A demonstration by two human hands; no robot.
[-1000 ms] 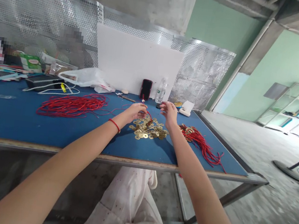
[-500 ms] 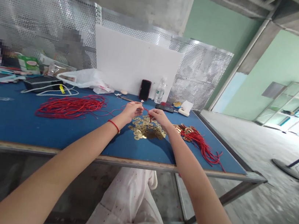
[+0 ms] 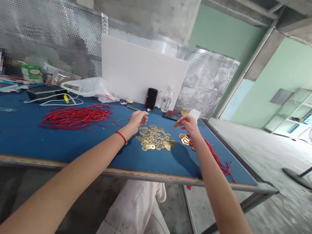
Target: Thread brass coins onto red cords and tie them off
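My right hand [image 3: 189, 125] is closed, its fingertips pinching a gold coin [image 3: 177, 125] above the table. A short bit of red cord shows against that hand. My left hand [image 3: 138, 120], with a red cord bracelet [image 3: 121, 137] at the wrist, hovers left of the coins with fingers apart, and I see nothing in it. Between the hands lies a spread of loose brass coins [image 3: 153, 139] with holes in their middles. Gold coins tied with red cords [image 3: 216, 158] lie under and beyond my right forearm, partly hidden by it.
A heap of red cord [image 3: 76, 117] lies on the blue table [image 3: 81, 151] at left. Behind stand a phone [image 3: 151, 98] and a plastic bottle [image 3: 166, 100], with a white bag [image 3: 93, 88] and a black box [image 3: 44, 93] further left. A fan [image 3: 295, 177] stands right.
My hands have parted. The right has moved right, away from the left, with a coin in its fingertips. My left hand has let go of the red cord and stays near its place.
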